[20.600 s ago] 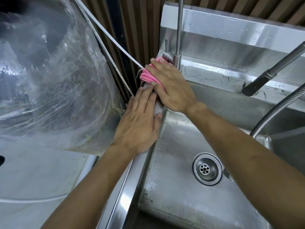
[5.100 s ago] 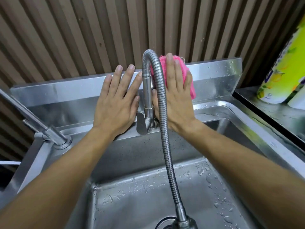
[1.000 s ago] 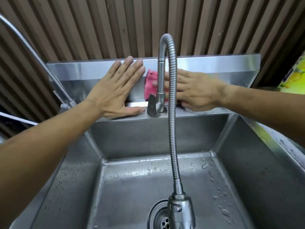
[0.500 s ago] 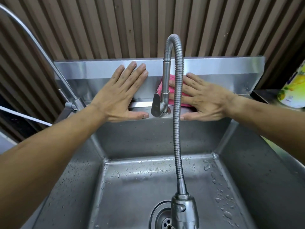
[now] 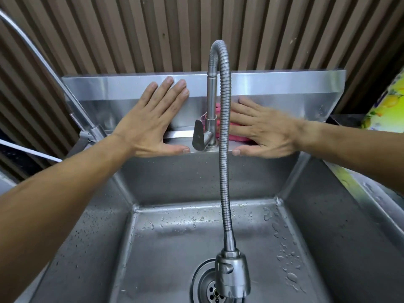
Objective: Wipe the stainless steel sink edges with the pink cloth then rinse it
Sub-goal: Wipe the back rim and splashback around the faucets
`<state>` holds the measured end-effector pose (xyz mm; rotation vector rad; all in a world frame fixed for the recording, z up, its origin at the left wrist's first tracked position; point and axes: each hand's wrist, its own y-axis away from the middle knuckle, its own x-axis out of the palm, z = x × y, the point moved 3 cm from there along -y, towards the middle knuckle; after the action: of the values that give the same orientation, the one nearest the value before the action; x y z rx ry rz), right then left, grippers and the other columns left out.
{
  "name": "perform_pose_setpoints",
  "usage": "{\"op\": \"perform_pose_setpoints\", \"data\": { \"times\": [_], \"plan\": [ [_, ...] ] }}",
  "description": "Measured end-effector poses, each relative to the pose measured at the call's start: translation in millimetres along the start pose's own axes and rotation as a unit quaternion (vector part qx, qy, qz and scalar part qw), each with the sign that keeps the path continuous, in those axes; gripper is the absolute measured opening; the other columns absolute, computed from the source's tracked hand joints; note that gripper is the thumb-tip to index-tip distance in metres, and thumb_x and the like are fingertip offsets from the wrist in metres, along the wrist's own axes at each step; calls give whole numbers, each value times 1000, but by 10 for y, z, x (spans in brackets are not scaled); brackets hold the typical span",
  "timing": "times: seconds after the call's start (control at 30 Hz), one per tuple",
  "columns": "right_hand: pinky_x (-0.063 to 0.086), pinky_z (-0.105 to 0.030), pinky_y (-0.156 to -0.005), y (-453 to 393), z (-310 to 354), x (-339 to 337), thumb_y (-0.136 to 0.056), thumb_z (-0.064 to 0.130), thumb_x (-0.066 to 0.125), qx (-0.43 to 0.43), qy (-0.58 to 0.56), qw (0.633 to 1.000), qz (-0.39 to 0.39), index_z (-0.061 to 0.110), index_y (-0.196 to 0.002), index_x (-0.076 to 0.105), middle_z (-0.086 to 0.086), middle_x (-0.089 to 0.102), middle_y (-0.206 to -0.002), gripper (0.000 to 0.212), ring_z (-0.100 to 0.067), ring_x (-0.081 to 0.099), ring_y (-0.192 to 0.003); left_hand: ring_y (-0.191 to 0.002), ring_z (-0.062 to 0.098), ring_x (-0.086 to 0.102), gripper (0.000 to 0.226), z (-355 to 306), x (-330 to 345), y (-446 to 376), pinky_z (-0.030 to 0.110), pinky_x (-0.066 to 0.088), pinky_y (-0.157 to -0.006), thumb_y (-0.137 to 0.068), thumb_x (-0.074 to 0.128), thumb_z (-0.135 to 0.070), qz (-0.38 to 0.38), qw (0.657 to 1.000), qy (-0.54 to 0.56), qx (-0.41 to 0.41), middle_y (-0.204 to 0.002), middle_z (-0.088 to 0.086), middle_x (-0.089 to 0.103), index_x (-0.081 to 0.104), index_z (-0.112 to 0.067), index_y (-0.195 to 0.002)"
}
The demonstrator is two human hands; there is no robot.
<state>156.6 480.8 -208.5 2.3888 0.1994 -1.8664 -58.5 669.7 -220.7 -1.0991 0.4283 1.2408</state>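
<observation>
The stainless steel sink (image 5: 306, 101) fills the view, with a raised back splash and a narrow back ledge. My right hand (image 5: 262, 130) lies flat on the pink cloth (image 5: 237, 137), pressing it onto the back ledge just right of the tap base. Most of the cloth is hidden under my fingers and behind the tap. My left hand (image 5: 153, 125) rests flat with spread fingers against the back splash, left of the tap, holding nothing. The flexible steel tap (image 5: 223, 127) arches forward, its spray head (image 5: 232, 276) hanging over the drain (image 5: 207, 285).
A second tap (image 5: 87, 132) stands at the left back corner, with a white hose (image 5: 32, 152) beyond it. A yellow-green printed package (image 5: 387, 110) stands on the counter at right. Water drops dot the basin floor. A ribbed brown wall rises behind the sink.
My right hand has slid the pink cloth a little to the right along the back ledge, away from the tap base. My left hand has stayed in place on the back splash.
</observation>
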Motion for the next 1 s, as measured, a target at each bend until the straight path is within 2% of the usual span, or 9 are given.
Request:
{"op": "perform_pose_setpoints", "data": {
  "times": [0.1, 0.2, 0.3, 0.37, 0.47, 0.7, 0.8, 0.87, 1.0],
  "plan": [
    [2, -45, -133, 265, 36, 60, -98, 77, 22, 66, -92, 993, 34, 41, -166, 3, 5, 4, -176, 79, -15, -6, -162, -160, 33, -5, 122, 8, 1, 10, 54, 6, -130, -83, 25, -93, -8, 1000, 2, 0, -174, 13, -3, 1, -5, -165],
    [15, -39, -130, 222, 197, 19, -89, 67, 47, 142, -188, 972, 13, 47, -161, 25, 8, 30, -166, 78, -19, 19, -156, -160, 34, -4, 122, 3, -2, -5, 55, 6, -129, -83, 23, -92, -7, 1000, 11, -4, -174, 14, -3, 2, -5, -165],
    [40, -43, -113, -17, 522, -73, -79, 60, 47, 174, -278, 944, -34, 76, -115, 41, 9, 46, -138, 39, -20, 42, -129, -160, 35, -2, 123, 6, 20, -1, 56, 6, -129, -83, 23, -93, -12, 1000, 12, 1, -174, 15, -2, 3, -3, -164],
    [43, -49, -110, -86, 665, -76, -79, 64, 37, 186, -241, 951, -52, 62, -109, 42, 2, 49, -143, 30, -27, 43, -132, -160, 36, -1, 124, 16, 33, -2, 56, 5, -129, -82, 25, -93, -16, 1000, 10, 4, -173, 17, -1, 4, -2, -164],
    [37, -53, -118, -101, 660, 93, -97, 65, 27, 180, -136, 970, -88, 24, -132, 49, -4, 57, -143, 58, -33, 48, -134, -160, 37, 0, 125, 8, 48, -6, 56, 5, -129, -82, 29, -93, -20, 1000, 15, 11, -173, 18, 1, 5, -1, -164],
    [30, -55, -122, 271, 508, 173, -93, 85, 2, 354, 18, 934, -32, 7, -141, 54, -18, 63, -134, 105, -35, 52, -130, -160, 37, 1, 125, 28, 58, 1, 57, 6, -129, -82, 30, -92, -25, 999, 21, 17, -173, 18, 2, 6, 0, -164],
    [40, -52, -111, 165, 617, 148, -97, 74, 9, 380, -74, 917, -101, 11, -132, 56, -18, 65, -125, 86, -34, 58, -115, -160, 38, 1, 120, 20, 46, -2, 56, 5, -129, -85, 30, -88, -27, 999, 31, 19, -173, 19, 2, 5, -1, -164],
    [41, -49, -109, -23, 761, 149, -98, 60, 13, 303, -133, 934, -134, 17, -134, 52, -12, 65, -124, 69, -29, 57, -113, -160, 37, 0, 114, 14, 37, -1, 54, 3, -129, -87, 34, -81, -32, 999, 36, 16, -173, 18, 1, 5, -1, -164],
    [33, -45, -121, -82, 738, 260, -104, 39, 17, 237, -123, 955, -130, 19, -151, 43, -5, 51, -154, 58, -26, 46, -138, -161, 32, 0, 97, 29, 10, 8, 48, 2, -131, -90, 41, -56, -43, 998, 46, 13, -174, 14, 3, 7, -5, -165]
  ]
}}
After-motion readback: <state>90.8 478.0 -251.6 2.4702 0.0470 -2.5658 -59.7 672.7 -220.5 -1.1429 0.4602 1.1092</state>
